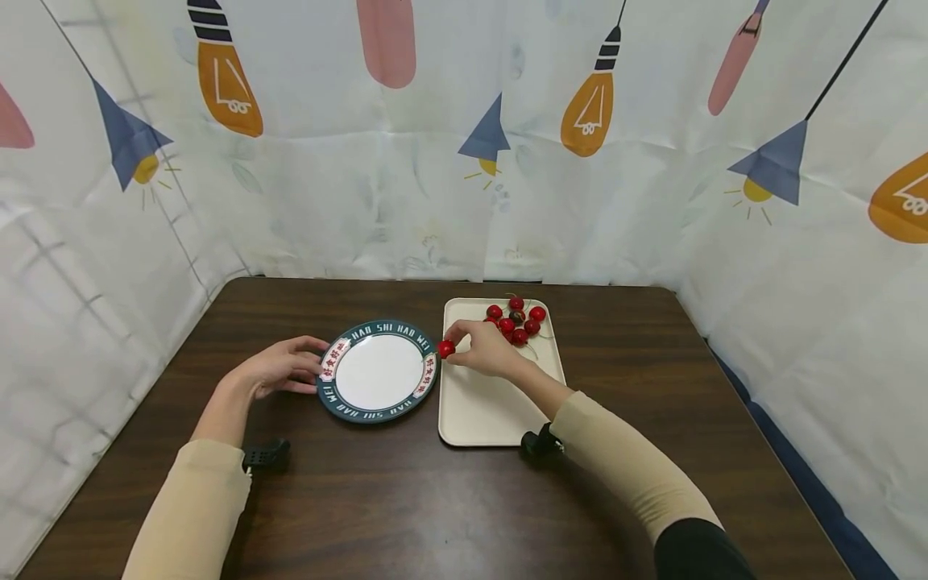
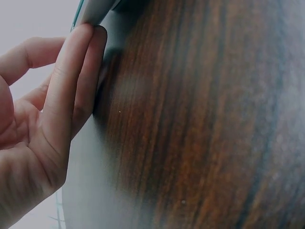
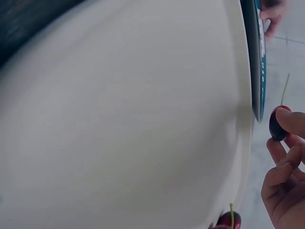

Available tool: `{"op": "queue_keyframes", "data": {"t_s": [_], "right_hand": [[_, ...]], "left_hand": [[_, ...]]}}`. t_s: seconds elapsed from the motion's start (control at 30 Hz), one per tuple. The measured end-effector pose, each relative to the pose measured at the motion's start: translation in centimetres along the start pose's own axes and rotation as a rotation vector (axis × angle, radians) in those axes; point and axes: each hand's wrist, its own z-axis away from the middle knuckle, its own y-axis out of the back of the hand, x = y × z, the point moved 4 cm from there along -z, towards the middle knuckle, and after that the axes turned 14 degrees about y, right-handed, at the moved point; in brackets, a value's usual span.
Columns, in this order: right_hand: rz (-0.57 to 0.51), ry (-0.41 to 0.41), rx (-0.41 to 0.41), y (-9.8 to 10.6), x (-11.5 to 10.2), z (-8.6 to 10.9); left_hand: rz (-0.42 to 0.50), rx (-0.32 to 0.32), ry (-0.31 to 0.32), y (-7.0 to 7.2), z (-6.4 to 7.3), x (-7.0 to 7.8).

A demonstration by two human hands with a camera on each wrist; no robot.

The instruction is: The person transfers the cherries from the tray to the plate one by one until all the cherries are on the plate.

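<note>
Between thumb and fingers my right hand (image 1: 484,348) pinches a red cherry (image 1: 445,349); its green stem shows in the right wrist view, where the cherry (image 3: 278,123) is held above the tray's edge. The cherry is close to the right rim of a round plate (image 1: 379,325) with a dark green lettered border and white middle. My left hand (image 1: 286,367) touches the plate's left rim with nearly straight fingers. In the left wrist view, the fingertips of the left hand (image 2: 52,95) meet the underside of the rim.
A cream rectangular tray (image 1: 482,415) stands right of the plate, with several cherries (image 1: 519,337) at its far end. Both rest on a dark wood-grain table (image 1: 406,507). Behind hangs a white patterned curtain (image 1: 435,201).
</note>
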Motion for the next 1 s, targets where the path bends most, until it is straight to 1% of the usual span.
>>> {"op": "queue_keyframes", "data": {"t_s": [0.23, 0.47, 0.57, 0.67, 0.83, 1.0], "right_hand": [[-0.006, 0.02, 0.007, -1.3, -0.5, -1.0], [-0.013, 0.0, -0.016, -2.4, -1.1, -1.9], [-0.011, 0.012, -0.026, -2.7, -1.5, -2.2], [-0.018, 0.029, -0.038, -3.1, -1.8, -2.5], [-0.031, 0.035, -0.056, -3.7, -2.0, -2.8], [-0.015, 0.044, -0.064, -3.8, -2.1, -2.9]], "left_hand": [[0.002, -0.003, -0.011, -0.1, -0.1, 0.0], [0.001, 0.008, -0.004, -0.1, 0.1, -0.1], [0.002, 0.011, -0.004, -0.1, 0.1, -0.1], [0.006, 0.013, -0.002, -0.1, 0.2, -0.1], [0.004, 0.017, 0.0, -0.1, 0.1, -0.2], [0.005, 0.02, 0.0, -0.1, 0.1, -0.3]]}}
